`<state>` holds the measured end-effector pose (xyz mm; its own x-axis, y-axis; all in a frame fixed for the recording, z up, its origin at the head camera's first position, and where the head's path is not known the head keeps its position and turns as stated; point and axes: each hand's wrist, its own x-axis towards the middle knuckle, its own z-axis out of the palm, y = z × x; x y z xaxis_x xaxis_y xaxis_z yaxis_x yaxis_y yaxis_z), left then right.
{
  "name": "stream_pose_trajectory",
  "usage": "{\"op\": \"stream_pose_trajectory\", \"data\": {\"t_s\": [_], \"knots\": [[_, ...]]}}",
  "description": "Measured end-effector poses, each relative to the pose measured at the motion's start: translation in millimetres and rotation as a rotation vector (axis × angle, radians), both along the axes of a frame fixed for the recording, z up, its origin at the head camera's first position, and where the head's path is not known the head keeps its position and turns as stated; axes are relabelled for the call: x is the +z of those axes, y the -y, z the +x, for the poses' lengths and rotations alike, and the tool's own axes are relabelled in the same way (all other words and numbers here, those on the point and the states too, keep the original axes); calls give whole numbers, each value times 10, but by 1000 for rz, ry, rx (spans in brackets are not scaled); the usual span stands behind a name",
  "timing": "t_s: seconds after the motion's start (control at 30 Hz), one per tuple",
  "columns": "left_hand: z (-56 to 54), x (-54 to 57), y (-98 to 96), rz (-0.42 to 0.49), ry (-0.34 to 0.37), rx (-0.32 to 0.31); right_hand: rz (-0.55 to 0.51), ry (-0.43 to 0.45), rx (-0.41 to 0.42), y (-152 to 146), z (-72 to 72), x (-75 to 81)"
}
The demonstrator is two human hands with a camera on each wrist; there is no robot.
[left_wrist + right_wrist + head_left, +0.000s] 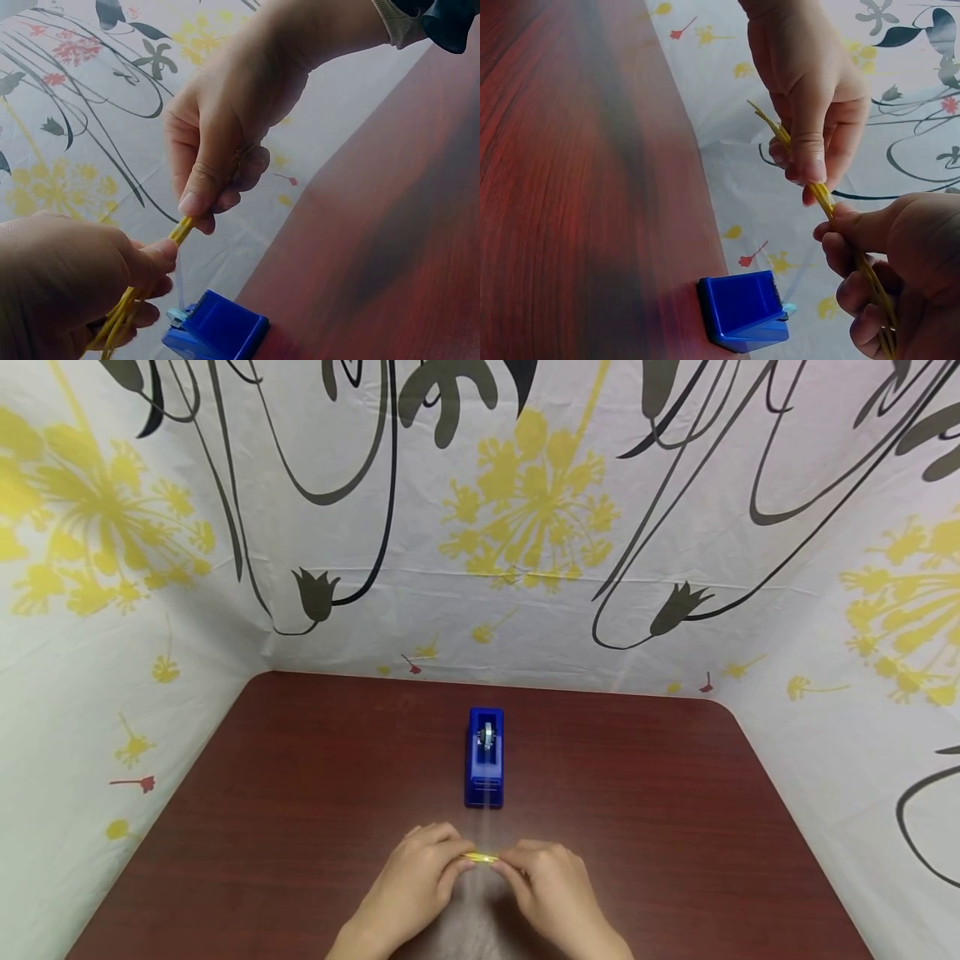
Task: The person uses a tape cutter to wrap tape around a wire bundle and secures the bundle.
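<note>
Both hands meet over the near part of the table, in front of a blue tape dispenser. My left hand pinches one side of a bundle of thin yellow strands between thumb and fingers. Close beside it, my right hand pinches the other side, leaving a short stretch showing between the thumbs. Loose strand ends stick out past the left hand in the right wrist view. A narrow strip of clear tape runs from the dispenser to the bundle, which looks shiny between the hands.
The dark red-brown table has rounded far corners. White cloth printed with yellow and grey plants hangs behind it and along both sides. A small tape roll sits in the dispenser.
</note>
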<state>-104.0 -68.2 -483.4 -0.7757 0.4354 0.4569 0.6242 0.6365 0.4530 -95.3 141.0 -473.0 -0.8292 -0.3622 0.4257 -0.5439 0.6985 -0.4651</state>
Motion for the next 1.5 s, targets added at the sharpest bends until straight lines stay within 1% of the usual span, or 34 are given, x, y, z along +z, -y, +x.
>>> {"op": "stream_pose_trajectory", "data": {"t_s": [0.17,0.23,0.3,0.4,0.53,0.67,0.9,1.0,1.07,1.33,1.5], "knots": [[1,61,-8,-150,71,3,5,-93,-11,3,-16,-25],[-3,84,-10,-194,95,-3,3,-121,-9,2,-21,-34],[-11,100,-9,-210,108,-13,-2,-135,-1,3,-26,-43],[-34,103,-4,-213,96,-30,6,-165,9,1,-33,-59],[-61,81,1,-180,41,-37,28,-206,11,-2,-40,-76],[-74,32,-9,-127,-31,-24,38,-218,2,-2,-44,-80],[-97,-78,-31,-43,-176,0,46,-192,-20,2,-48,-82],[-106,-105,-36,-13,-223,4,42,-176,-22,1,-49,-76],[-107,-110,-36,3,-236,6,36,-169,-18,1,-49,-73],[-102,-128,-39,64,-244,12,22,-141,-22,10,-52,-85],[-110,-141,-49,78,-269,19,7,-94,-20,16,-61,-95]]}}
